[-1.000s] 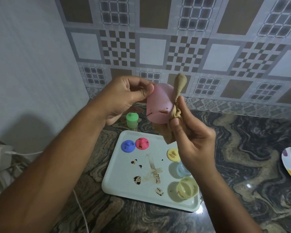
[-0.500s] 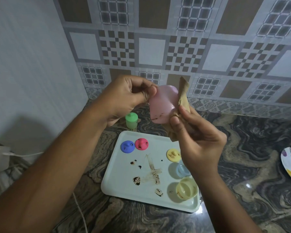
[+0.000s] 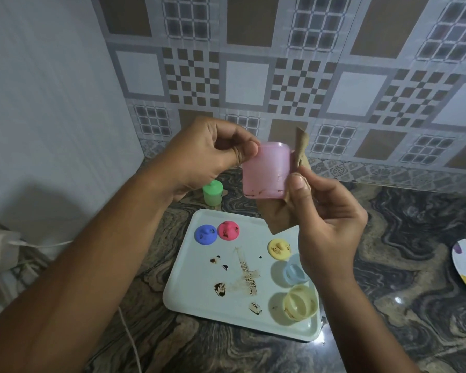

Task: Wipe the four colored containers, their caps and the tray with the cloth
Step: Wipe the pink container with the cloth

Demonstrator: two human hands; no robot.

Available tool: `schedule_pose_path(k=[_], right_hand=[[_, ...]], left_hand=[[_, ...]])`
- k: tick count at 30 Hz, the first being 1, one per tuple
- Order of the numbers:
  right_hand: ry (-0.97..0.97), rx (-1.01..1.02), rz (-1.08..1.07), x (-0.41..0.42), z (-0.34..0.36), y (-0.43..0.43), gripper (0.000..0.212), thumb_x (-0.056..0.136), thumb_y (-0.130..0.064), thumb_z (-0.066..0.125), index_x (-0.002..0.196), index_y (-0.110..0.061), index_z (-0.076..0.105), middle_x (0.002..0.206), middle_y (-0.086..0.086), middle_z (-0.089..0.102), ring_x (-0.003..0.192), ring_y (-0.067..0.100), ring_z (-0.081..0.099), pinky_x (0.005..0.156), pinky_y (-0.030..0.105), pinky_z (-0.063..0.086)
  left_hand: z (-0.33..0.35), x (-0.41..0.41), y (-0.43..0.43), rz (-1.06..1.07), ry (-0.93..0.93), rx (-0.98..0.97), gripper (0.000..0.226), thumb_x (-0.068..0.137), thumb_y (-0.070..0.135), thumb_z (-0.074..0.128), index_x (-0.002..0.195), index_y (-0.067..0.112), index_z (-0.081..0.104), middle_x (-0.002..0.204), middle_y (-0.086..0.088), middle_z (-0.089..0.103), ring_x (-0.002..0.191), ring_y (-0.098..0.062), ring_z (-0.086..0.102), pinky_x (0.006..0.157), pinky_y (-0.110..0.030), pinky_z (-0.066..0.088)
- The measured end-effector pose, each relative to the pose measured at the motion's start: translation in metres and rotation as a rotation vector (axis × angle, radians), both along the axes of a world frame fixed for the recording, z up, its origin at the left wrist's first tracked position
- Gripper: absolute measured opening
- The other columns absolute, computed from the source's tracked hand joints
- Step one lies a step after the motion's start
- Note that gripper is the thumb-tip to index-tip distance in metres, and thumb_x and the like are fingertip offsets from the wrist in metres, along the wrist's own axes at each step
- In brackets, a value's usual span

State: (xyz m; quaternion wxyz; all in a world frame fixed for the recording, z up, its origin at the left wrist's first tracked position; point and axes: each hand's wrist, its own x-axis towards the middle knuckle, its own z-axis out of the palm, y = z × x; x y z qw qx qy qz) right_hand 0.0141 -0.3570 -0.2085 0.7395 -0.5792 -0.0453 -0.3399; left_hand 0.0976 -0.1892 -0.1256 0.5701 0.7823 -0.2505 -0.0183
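While the left hand (image 3: 207, 154) pinches the pink container (image 3: 265, 170) aloft above the tray's (image 3: 189, 292) far edge, the right hand (image 3: 326, 211) presses the brown cloth (image 3: 301, 142) to its side with curled fingers. Step: container wiping. Next, likely: cloth down to the brown smears (image 3: 256, 193) near its base.

The far wall (image 3: 334, 76) is tiled in grey, white and brown squares and checkers. On the left a plain pale wall (image 3: 38, 103) meets it at the corner. Below runs a dark, swirled marble counter (image 3: 414, 251), dimly lit, with one small glint (image 3: 397, 300) on its right. A white charger (image 3: 0, 246) and cable sit at the near left.
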Motion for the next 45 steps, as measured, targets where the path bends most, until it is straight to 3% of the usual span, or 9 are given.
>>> schedule_pose_path(k=[6,12,17,20,22,25,28,31,45], right_hand=[[-0.075,-0.067,0.102,-0.003,-0.004,0.009,0.035,0.084,0.0,0.072,0.118,-0.008,0.069,0.127,0.019,0.069,0.12,0.03,0.069,0.073,0.024,0.061],[0.017,0.013,0.061,-0.001,0.006,0.003,0.024,0.085,-0.005,0.071,0.109,-0.009,0.073,0.081,-0.007,0.079,0.073,0.003,0.074,0.065,0.017,0.058],[-0.045,-0.036,0.127,-0.004,0.004,0.004,0.038,0.079,0.004,0.076,0.116,-0.005,0.068,0.102,-0.008,0.079,0.11,0.023,0.074,0.079,0.032,0.064],[-0.021,-0.044,0.062,-0.003,0.001,0.003,0.022,0.083,0.003,0.079,0.102,-0.008,0.076,0.088,0.027,0.075,0.096,0.022,0.075,0.088,0.042,0.063],[0.013,0.019,0.043,-0.002,0.003,0.001,0.014,0.083,-0.002,0.079,0.096,-0.008,0.076,0.077,0.014,0.078,0.075,0.008,0.071,0.076,0.025,0.062],[0.012,0.012,0.079,-0.003,0.006,0.002,0.024,0.08,-0.005,0.074,0.103,-0.007,0.073,0.091,-0.011,0.08,0.099,0.01,0.076,0.079,0.019,0.059],[-0.007,-0.04,0.066,-0.005,0.006,0.003,0.029,0.079,-0.005,0.077,0.107,-0.009,0.074,0.112,-0.003,0.077,0.099,0.011,0.074,0.079,0.022,0.06],[0.028,0.018,0.03,-0.005,0.009,0.001,0.028,0.08,-0.008,0.076,0.108,-0.008,0.074,0.098,-0.005,0.08,0.086,0.005,0.075,0.075,0.018,0.059],[0.081,0.097,0.041,0.0,0.006,-0.002,0.022,0.076,-0.013,0.08,0.098,-0.009,0.08,0.105,0.007,0.079,0.11,0.026,0.073,0.092,0.03,0.06]], left_hand=[[0.0,0.0,-0.003,0.005,-0.024,0.001,0.017,0.072,0.033,0.07,0.089,0.029,0.073,0.084,0.016,0.075,0.089,-0.001,0.07,0.083,-0.021,0.057],[0.0,0.0,0.0,-0.011,0.004,-0.026,0.022,0.07,0.034,0.069,0.09,0.026,0.073,0.087,0.013,0.076,0.09,-0.002,0.07,0.085,-0.023,0.057],[0.001,0.0,-0.002,0.002,0.046,-0.075,0.023,0.068,0.034,0.069,0.09,0.026,0.074,0.084,0.014,0.076,0.089,-0.001,0.07,0.083,-0.024,0.057],[0.001,0.0,-0.003,-0.003,0.048,-0.08,0.023,0.068,0.034,0.069,0.089,0.026,0.073,0.083,0.016,0.075,0.089,0.0,0.07,0.082,-0.023,0.057],[0.001,0.0,-0.003,-0.009,0.044,-0.077,0.022,0.069,0.034,0.069,0.089,0.026,0.073,0.082,0.017,0.075,0.088,0.001,0.07,0.082,-0.022,0.057],[0.0,0.0,-0.004,-0.007,0.056,-0.102,0.021,0.069,0.032,0.069,0.089,0.024,0.073,0.081,0.017,0.075,0.088,0.002,0.069,0.081,-0.022,0.057],[-0.001,0.0,-0.005,-0.013,0.05,-0.106,0.021,0.069,0.032,0.069,0.089,0.025,0.073,0.082,0.016,0.075,0.088,0.002,0.069,0.081,-0.021,0.057],[-0.002,0.003,-0.003,-0.031,0.104,-0.145,0.019,0.07,0.028,0.07,0.088,0.022,0.073,0.085,0.011,0.076,0.09,-0.004,0.07,0.085,-0.028,0.058],[-0.003,0.003,0.001,-0.045,0.194,-0.221,0.018,0.073,0.023,0.069,0.09,0.017,0.073,0.087,0.009,0.076,0.09,-0.005,0.07,0.075,-0.024,0.057]])
